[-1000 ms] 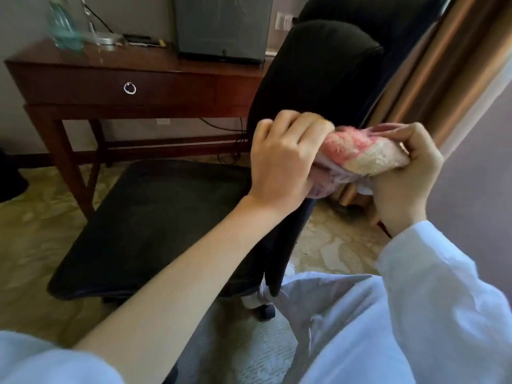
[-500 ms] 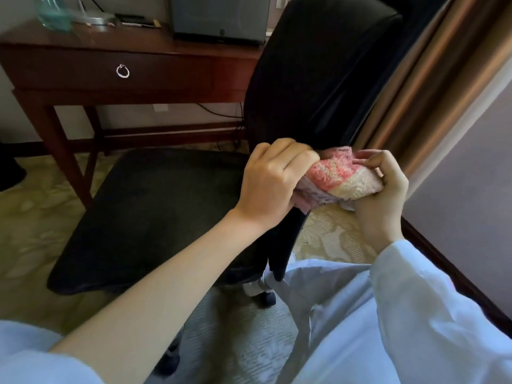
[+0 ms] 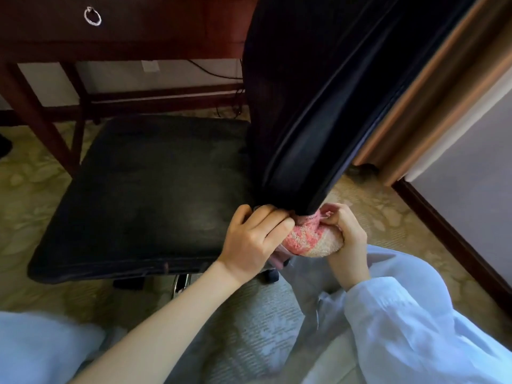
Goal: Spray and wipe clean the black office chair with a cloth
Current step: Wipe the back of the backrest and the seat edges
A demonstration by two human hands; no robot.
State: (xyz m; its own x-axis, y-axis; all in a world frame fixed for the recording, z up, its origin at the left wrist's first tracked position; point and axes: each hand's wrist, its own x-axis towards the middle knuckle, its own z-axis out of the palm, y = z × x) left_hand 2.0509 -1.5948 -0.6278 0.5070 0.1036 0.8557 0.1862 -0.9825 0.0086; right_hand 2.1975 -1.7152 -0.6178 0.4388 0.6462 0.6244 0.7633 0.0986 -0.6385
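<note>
The black office chair (image 3: 144, 189) stands before me, its seat to the left and its backrest (image 3: 313, 92) rising at the centre. A fluffy pink and cream cloth (image 3: 307, 241) is wrapped around the bottom edge of the backrest. My left hand (image 3: 255, 239) grips the cloth on the seat side. My right hand (image 3: 346, 234) grips it on the outer side. Both hands pinch the cloth against the backrest's lower end. No spray bottle is visible.
A dark wooden desk (image 3: 138, 26) with a ring-pull drawer stands behind the chair, its legs close to the seat's left corner. Brown curtains (image 3: 432, 101) hang on the right beside a wall with a dark baseboard (image 3: 454, 245). Patterned carpet covers the floor.
Both hands have slid the cloth down the backrest's edge, from its middle to its bottom end by the seat. The view has tilted down with them.
</note>
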